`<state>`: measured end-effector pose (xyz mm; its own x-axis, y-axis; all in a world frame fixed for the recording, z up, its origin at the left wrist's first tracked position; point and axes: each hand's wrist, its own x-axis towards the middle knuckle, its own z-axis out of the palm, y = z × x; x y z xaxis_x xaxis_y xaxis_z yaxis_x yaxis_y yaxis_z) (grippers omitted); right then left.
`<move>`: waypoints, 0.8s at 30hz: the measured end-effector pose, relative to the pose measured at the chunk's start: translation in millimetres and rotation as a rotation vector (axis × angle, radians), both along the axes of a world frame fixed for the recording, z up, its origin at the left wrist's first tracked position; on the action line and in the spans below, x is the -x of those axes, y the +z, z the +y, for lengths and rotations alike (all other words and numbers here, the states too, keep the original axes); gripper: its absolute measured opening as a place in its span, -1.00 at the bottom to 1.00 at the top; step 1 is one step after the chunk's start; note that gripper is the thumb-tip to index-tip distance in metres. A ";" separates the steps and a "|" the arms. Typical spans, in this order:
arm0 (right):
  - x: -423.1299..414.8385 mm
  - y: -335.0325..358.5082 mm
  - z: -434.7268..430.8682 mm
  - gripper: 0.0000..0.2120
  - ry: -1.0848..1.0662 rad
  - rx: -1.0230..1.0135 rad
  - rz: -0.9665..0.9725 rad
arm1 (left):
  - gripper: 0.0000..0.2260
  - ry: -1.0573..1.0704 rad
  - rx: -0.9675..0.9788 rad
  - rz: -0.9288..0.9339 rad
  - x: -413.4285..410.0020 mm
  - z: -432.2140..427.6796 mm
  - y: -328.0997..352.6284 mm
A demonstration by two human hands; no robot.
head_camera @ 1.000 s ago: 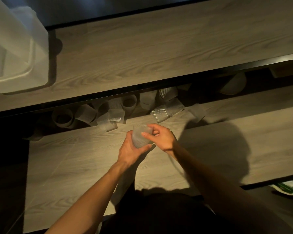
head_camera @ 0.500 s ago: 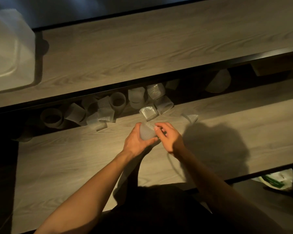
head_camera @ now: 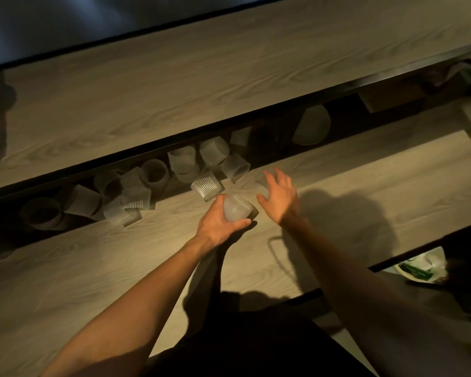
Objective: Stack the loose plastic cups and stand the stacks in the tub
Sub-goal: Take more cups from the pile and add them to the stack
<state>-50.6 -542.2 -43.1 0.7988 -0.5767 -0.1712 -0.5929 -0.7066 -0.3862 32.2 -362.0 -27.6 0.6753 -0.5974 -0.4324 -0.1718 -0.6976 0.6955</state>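
My left hand (head_camera: pixel 217 222) grips a ribbed cup (head_camera: pixel 237 209); just right of the cup, my right hand (head_camera: pixel 280 198) hovers, fingers spread.

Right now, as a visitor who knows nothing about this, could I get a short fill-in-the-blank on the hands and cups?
1. The left hand grips a ribbed cup, while the right hand holds ___.
2. The loose cup just beyond the gripped one lies on its ___.
3. The shelf beneath both hands has a pale ___ grain.

Missing words: nothing; side; wood.
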 end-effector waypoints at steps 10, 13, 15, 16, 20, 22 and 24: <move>-18.2 23.7 27.8 -0.76 -0.250 -0.493 -0.172 | -0.16 0.050 -0.070 -0.019 -20.9 32.5 -4.7; -28.5 34.0 53.3 -0.80 -0.279 -0.924 -0.167 | -0.20 0.037 -0.010 -0.032 -24.6 44.1 0.5; -36.4 37.4 65.4 -0.79 -0.208 -0.962 -0.110 | -0.23 0.013 0.030 -0.049 -26.2 51.3 4.3; -40.7 36.2 70.0 -0.77 -0.174 -0.961 -0.089 | -0.24 0.022 0.041 -0.054 -27.0 55.8 5.3; -52.7 31.2 82.7 -0.69 0.090 -0.824 0.041 | -0.26 0.113 0.088 -0.055 -27.8 75.4 6.3; -56.8 26.8 88.4 -0.67 0.192 -0.760 0.097 | -0.27 0.134 0.100 -0.048 -28.4 82.6 6.2; -63.2 26.6 93.0 -0.70 0.210 -0.616 0.017 | -0.27 0.167 0.096 -0.034 -29.3 90.6 3.5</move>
<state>12.6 -449.2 -16.5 0.8781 -0.2012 -0.4342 -0.4761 -0.4600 -0.7495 61.6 -271.5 -24.1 0.7820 -0.5132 -0.3537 -0.0839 -0.6490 0.7561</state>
